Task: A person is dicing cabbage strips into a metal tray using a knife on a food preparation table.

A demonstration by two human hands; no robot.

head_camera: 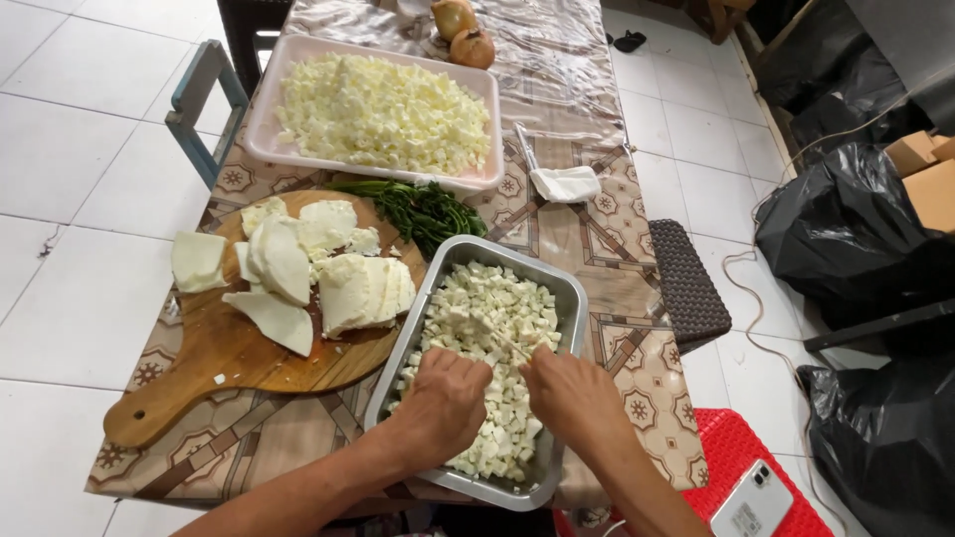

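A metal tray [567, 298] on the table holds several small white cheese cubes [482, 318]. Both my hands rest knuckles-up inside it, among the cubes. My left hand [443, 403] lies at the tray's near left, fingers curled into the cubes. My right hand [577, 398] sits at the near right, fingers pinched down on cubes near the middle. Whether either hand holds cubes is hidden under the fingers.
A round wooden board [229, 358] with white cheese slabs [328, 278] lies left of the tray. Behind it are green herbs [428, 209], a pink tray [264, 129] of chopped white pieces, a folded napkin [567, 184] and two onions [463, 35]. A phone [753, 502] lies on a red stool.
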